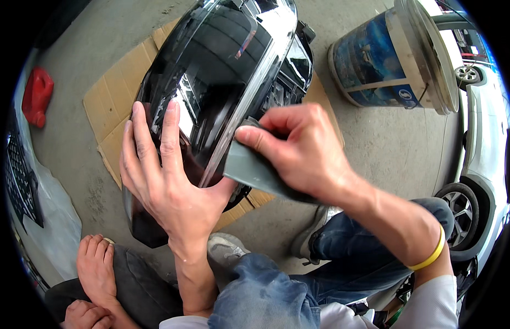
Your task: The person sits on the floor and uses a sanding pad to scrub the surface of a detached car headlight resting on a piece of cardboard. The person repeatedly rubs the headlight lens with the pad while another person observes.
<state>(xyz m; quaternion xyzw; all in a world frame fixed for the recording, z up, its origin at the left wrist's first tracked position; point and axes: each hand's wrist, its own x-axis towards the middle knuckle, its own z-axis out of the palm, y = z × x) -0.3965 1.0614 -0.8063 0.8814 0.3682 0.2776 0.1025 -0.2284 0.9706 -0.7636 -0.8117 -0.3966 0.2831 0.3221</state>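
Observation:
A car headlight assembly [214, 82] with a clear, glossy lens over a dark housing lies on flattened cardboard [119, 86]. My left hand [172, 181] rests on the lens's lower left part, fingers spread, thumb across its lower end. My right hand [296, 148] grips a grey-green flexible sheet [255, 164], which looks like sandpaper; the thumb is on top and the fingers curl behind. The sheet's left edge is at the lens's right rim, beside a whitish, dull strip [238, 115] along that rim. Whether the sheet touches the strip cannot be told.
A lidded plastic bucket [370, 57] stands at upper right, a red jug [37, 96] at far left. A white car [485, 135] is at the right. Another person's hands [96, 263] rest by their dark trousers at lower left. Plastic sheeting [57, 222] lies near a black grille.

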